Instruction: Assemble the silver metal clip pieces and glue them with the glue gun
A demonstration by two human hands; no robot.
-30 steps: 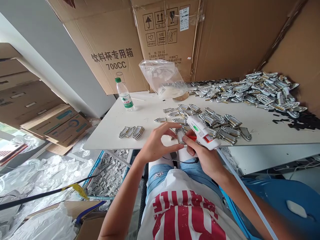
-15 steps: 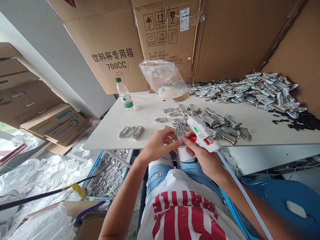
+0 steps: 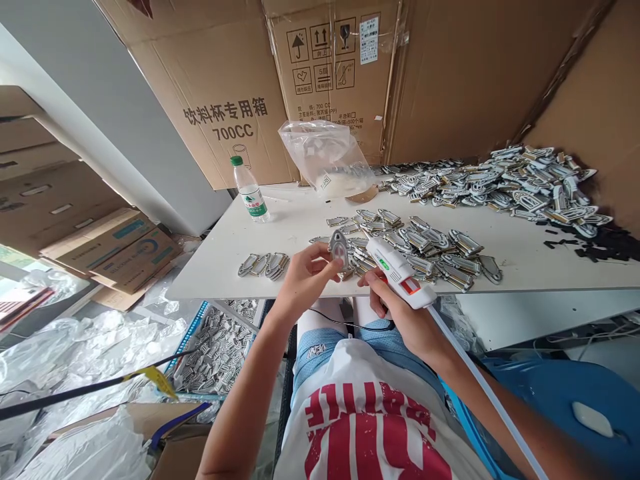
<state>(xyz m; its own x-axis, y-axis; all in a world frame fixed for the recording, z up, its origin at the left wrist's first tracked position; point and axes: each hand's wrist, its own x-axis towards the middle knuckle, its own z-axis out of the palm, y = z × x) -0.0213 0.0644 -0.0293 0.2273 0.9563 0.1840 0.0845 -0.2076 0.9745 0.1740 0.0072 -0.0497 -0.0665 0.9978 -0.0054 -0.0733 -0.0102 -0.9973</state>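
Note:
Between the thumb and fingers of my left hand (image 3: 311,273) is a small grey-and-white oval part (image 3: 339,251), held upright just above the table's front edge. My right hand (image 3: 393,295) is wrapped round a white hot glue gun (image 3: 400,272), its nozzle pointing up and to the left. A long translucent glue stick (image 3: 480,377) runs out of the gun's back end. Under and behind the gun lies a loose group of similar oval parts (image 3: 425,240). A small cluster of the same parts (image 3: 263,265) lies to the left of my left hand.
A large heap of such parts (image 3: 525,180) and black strips (image 3: 607,247) lies at the right. A water bottle (image 3: 251,193) and a clear plastic bag (image 3: 330,157) stand at the back before cardboard boxes (image 3: 200,67). Below left is a blue crate (image 3: 195,327) full of small parts.
My left hand has moved left and away from my right hand, carrying the oval part. The glue gun has shifted slightly left and down in my right hand.

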